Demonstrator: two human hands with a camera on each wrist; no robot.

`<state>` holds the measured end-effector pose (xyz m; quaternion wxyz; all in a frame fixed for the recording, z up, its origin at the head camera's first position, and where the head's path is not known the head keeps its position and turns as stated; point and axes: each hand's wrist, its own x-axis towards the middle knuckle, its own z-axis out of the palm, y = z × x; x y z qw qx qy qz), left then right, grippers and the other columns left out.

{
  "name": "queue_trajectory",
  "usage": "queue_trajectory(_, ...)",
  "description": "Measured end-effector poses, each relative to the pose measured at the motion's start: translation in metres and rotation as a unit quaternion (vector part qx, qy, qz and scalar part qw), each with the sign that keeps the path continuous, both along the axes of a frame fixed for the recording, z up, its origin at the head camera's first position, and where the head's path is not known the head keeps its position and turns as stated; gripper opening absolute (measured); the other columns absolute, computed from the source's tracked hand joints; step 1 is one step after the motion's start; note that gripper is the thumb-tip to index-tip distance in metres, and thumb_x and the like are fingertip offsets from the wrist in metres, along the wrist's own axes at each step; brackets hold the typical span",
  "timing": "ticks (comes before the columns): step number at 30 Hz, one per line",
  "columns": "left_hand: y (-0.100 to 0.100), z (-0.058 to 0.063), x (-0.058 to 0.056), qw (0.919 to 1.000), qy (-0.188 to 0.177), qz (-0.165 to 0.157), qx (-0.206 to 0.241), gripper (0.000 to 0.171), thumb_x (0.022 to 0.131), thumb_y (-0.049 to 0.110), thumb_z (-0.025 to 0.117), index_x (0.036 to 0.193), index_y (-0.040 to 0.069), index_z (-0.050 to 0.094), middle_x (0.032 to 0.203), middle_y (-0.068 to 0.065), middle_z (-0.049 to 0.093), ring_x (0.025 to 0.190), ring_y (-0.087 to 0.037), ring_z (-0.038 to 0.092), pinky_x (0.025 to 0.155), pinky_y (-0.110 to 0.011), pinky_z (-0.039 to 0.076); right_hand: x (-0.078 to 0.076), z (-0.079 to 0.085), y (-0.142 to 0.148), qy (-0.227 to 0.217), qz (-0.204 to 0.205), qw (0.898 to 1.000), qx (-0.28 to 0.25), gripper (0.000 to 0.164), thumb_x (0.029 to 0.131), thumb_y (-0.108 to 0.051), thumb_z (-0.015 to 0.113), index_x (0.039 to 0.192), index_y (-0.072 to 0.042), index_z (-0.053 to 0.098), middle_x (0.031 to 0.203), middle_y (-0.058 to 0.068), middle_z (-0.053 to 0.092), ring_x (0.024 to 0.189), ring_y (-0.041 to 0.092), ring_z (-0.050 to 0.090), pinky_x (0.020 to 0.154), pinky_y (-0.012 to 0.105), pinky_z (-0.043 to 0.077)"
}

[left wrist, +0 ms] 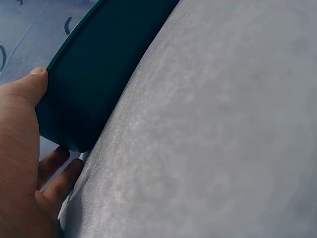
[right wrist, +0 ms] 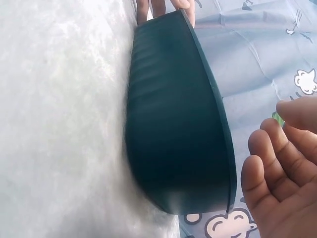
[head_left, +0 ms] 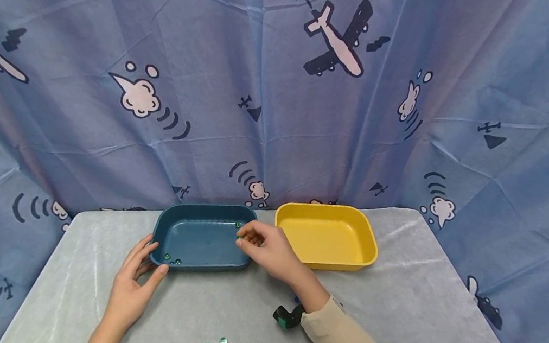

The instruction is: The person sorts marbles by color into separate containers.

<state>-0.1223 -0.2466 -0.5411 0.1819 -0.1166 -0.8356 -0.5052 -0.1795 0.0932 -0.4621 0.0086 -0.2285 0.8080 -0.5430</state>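
Note:
Between thumb and fingertip, my right hand [head_left: 273,250] pinches a small green glass bead [right wrist: 278,119] over the right end of the dark teal basin [head_left: 209,265]. My left hand [head_left: 130,290] rests against that basin's left end, its thumb at the near corner and rim, its fairly straight fingers along the outer side. Inside the basin, several green beads lie, a few near the front left corner and one green bead [head_left: 238,225] at the right end. In the right wrist view, the basin's outer wall [right wrist: 173,109] hides its inside.
A yellow basin [head_left: 326,235] stands just right of the teal one. Several green beads [head_left: 223,341] lie loose on the pale tablecloth [head_left: 180,321] near the front. A blue bead [head_left: 296,299] shows partly beside the right wrist. A patterned blue curtain [head_left: 200,102] hangs behind the table.

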Motion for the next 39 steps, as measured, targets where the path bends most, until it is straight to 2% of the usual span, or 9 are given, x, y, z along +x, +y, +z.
queue_trajectory(13, -0.001, -0.001, -0.001, 1.0000, 0.002, 0.000, -0.001, 0.059, 0.098, 0.000, 0.081, 0.154, 0.004, 0.060, 0.170, -0.011, 0.043, 0.135, 0.002, 0.053, 0.101, -0.010, 0.050, -0.005, -0.006, -0.006, -0.014, -0.005, 1.000, -0.021, 0.018, 0.105, -0.018, 0.077, 0.116, -0.004, 0.077, 0.093, 0.001, 0.070, 0.080, 0.021, 0.060, 0.068, 0.023, 0.052)
queue_trajectory(29, 0.000, -0.002, -0.001, 1.0000, 0.008, 0.004, 0.003, 0.058, 0.098, 0.000, 0.081, 0.153, 0.004, 0.061, 0.170, -0.010, 0.044, 0.136, 0.006, 0.051, 0.100, -0.008, 0.050, -0.007, -0.012, -0.007, -0.023, -0.010, 0.999, -0.031, 0.010, 0.105, -0.016, 0.077, 0.115, -0.015, 0.078, 0.094, 0.002, 0.069, 0.081, 0.021, 0.058, 0.068, 0.022, 0.050)
queue_trajectory(39, 0.000, -0.002, -0.001, 1.0000, 0.000, 0.004, 0.001, 0.057, 0.100, 0.001, 0.080, 0.153, 0.002, 0.060, 0.170, -0.009, 0.043, 0.135, 0.004, 0.053, 0.101, -0.009, 0.050, -0.006, -0.009, -0.007, -0.021, -0.004, 1.000, -0.021, 0.012, 0.106, -0.018, 0.076, 0.115, -0.010, 0.078, 0.093, 0.002, 0.068, 0.080, 0.020, 0.058, 0.068, 0.022, 0.049)
